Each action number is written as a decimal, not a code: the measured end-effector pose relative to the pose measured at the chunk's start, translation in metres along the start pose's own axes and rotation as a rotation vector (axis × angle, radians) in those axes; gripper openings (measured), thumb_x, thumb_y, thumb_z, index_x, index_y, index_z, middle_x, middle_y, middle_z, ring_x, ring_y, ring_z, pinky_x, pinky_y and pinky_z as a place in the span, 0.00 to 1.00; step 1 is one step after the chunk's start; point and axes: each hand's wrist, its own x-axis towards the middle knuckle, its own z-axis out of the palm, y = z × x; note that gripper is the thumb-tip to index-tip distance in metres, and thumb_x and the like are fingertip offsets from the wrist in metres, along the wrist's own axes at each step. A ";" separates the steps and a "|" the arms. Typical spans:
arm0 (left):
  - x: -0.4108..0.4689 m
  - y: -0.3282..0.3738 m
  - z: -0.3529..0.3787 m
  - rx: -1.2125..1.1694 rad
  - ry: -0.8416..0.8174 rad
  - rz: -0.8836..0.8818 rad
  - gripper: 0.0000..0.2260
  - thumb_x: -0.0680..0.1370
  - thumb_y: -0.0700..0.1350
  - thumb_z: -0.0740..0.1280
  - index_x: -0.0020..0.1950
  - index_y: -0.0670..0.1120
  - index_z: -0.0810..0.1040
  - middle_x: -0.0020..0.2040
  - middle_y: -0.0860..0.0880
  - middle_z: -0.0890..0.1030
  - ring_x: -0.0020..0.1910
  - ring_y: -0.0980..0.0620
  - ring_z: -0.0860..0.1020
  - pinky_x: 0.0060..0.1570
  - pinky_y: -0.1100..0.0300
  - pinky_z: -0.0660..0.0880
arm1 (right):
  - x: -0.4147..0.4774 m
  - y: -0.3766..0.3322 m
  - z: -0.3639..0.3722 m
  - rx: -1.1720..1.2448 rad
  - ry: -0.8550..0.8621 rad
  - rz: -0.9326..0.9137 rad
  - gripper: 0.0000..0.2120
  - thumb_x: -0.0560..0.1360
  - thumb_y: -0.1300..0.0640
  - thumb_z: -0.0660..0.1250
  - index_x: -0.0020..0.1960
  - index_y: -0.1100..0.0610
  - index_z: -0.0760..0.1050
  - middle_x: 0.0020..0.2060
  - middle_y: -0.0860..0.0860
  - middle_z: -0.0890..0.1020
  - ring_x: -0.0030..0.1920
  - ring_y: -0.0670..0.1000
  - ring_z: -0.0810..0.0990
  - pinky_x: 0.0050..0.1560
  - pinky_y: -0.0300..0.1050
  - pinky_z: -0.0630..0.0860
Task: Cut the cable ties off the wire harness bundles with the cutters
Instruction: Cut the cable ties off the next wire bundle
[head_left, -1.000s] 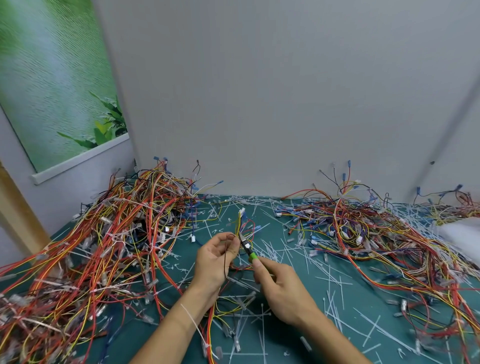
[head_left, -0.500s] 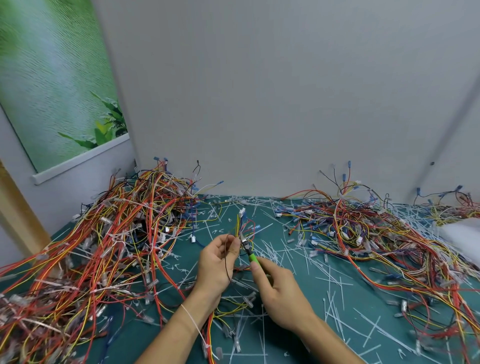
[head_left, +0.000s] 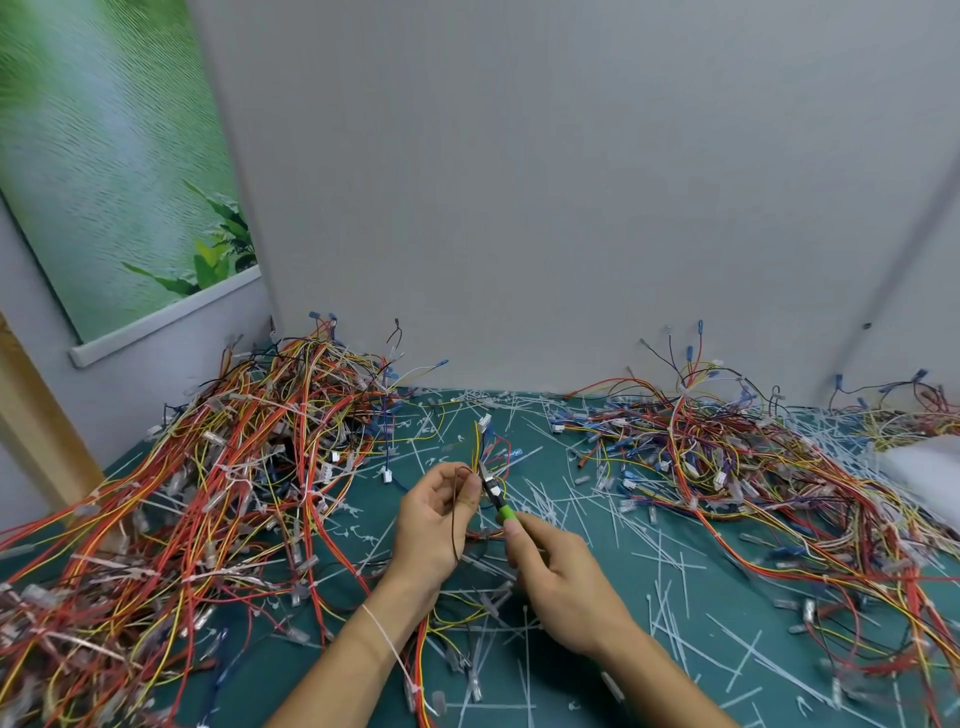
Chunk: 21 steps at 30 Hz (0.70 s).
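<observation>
My left hand (head_left: 439, 525) pinches a small wire harness bundle (head_left: 488, 447) of yellow, red and blue wires with a white connector on top, held upright above the green mat. My right hand (head_left: 563, 584) grips the green-handled cutters (head_left: 497, 499). Their dark jaws point up and left and sit against the bundle right beside my left fingertips. A thin dark wire loops down over my left palm. Whether the jaws are around a cable tie is too small to tell.
A big tangled pile of red, yellow and white harnesses (head_left: 208, 499) fills the left side. Another pile (head_left: 753, 467) spreads over the right. Cut white cable ties (head_left: 670, 566) litter the green mat (head_left: 597, 691). A grey wall (head_left: 519, 208) closes the back.
Both hands have drifted slightly right and up together. The cutters stay at the bundle beside my left fingertips.
</observation>
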 end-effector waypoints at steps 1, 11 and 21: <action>0.000 0.001 0.001 -0.014 0.008 -0.004 0.05 0.77 0.44 0.71 0.51 0.44 0.79 0.38 0.55 0.82 0.38 0.62 0.78 0.38 0.69 0.74 | 0.000 0.000 -0.001 0.000 0.000 0.001 0.15 0.84 0.40 0.57 0.41 0.40 0.73 0.29 0.44 0.68 0.31 0.46 0.64 0.33 0.46 0.64; 0.001 0.002 0.001 -0.001 0.018 0.002 0.02 0.78 0.37 0.70 0.48 0.42 0.79 0.36 0.55 0.83 0.38 0.63 0.79 0.42 0.72 0.75 | 0.000 0.003 -0.002 -0.039 0.002 0.002 0.21 0.80 0.33 0.55 0.49 0.49 0.75 0.34 0.56 0.75 0.33 0.46 0.70 0.38 0.53 0.71; 0.000 0.005 -0.001 -0.006 0.022 -0.009 0.01 0.78 0.38 0.70 0.48 0.41 0.80 0.39 0.51 0.82 0.38 0.62 0.79 0.42 0.71 0.75 | 0.000 0.002 -0.005 -0.053 0.008 -0.025 0.18 0.85 0.41 0.58 0.41 0.50 0.70 0.28 0.45 0.67 0.30 0.45 0.63 0.33 0.46 0.61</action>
